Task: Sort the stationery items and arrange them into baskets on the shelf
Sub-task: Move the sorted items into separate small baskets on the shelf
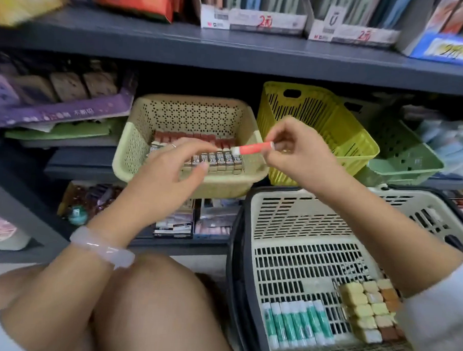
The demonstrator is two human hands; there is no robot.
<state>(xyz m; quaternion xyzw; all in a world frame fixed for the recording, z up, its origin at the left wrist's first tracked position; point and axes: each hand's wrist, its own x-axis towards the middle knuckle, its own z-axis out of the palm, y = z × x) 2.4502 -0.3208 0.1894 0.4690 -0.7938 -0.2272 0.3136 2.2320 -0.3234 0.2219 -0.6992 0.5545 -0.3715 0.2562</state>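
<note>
My right hand (296, 154) pinches an orange-red glue stick (254, 149) by its right end, holding it level over the right rim of the beige perforated basket (136, 147) on the shelf. That basket holds rows of small 2B lead boxes (218, 158). My left hand (169, 172) hovers over the basket's front with fingers loosely spread, holding nothing. An empty yellow basket (333, 126) stands to the right of the beige one. A cream shopping basket (289, 231) at lower right holds several green-and-white glue sticks (295, 326) and stacked yellow and brown erasers (370, 311).
A green basket (406, 156) sits right of the yellow one. Purple and green packs (55, 109) lie on the shelf at left. The upper shelf (230, 50) carries boxes with price tags. My knees (140, 304) fill the lower left.
</note>
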